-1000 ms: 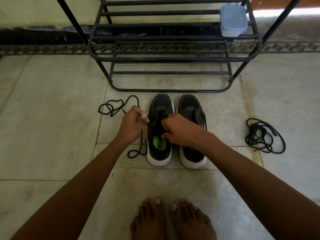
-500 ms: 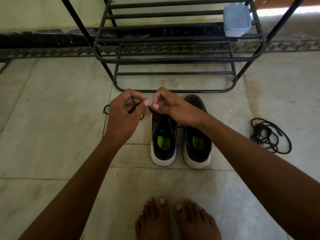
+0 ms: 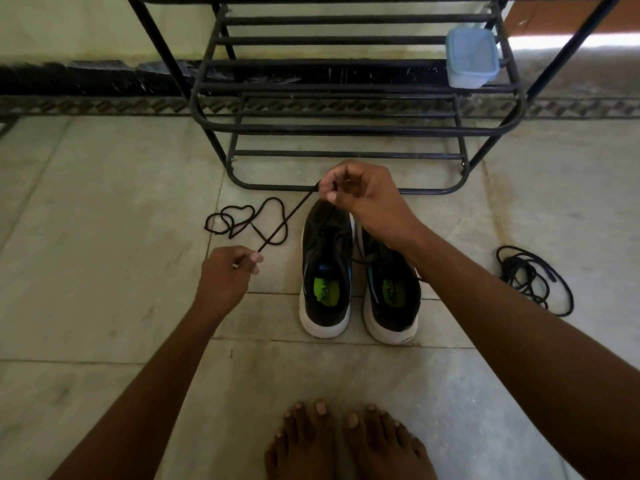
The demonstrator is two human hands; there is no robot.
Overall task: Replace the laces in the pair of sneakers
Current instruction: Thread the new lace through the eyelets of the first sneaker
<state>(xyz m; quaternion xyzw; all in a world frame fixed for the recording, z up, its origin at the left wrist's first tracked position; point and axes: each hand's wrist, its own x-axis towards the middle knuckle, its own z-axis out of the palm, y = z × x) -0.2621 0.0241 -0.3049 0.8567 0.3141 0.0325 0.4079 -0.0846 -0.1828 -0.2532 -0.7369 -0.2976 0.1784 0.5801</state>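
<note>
At centre frame, on the pale tiled floor (image 3: pixel 104 209), two black sneakers with white soles sit side by side, toes toward the top of the frame. Left sneaker (image 3: pixel 325 271) and right sneaker (image 3: pixel 391 292) both show green insole patches. Right hand (image 3: pixel 363 199) is above the toe of the left sneaker, fingers curled, pinching a black lace (image 3: pixel 287 220). Lace runs taut diagonally down-left to the left hand (image 3: pixel 225 275), which pinches its other part between thumb and fingertips, lower left of the shoes. Rest of that lace lies looped on the floor left of the shoes, at centre left. From the right hand a short stretch drops to the left sneaker's toe area; can't tell if it's threaded through an eyelet. Second black lace (image 3: pixel 533 278) is bunched on the floor at right of frame, well apart from the shoes. Black metal shoe rack (image 3: pixel 346 126) stands across the top of frame, just beyond the toes. Blue-lidded plastic container (image 3: pixel 472 57) sits on a rack shelf, upper right. Bare feet (image 3: pixel 346 441) at bottom centre.
</note>
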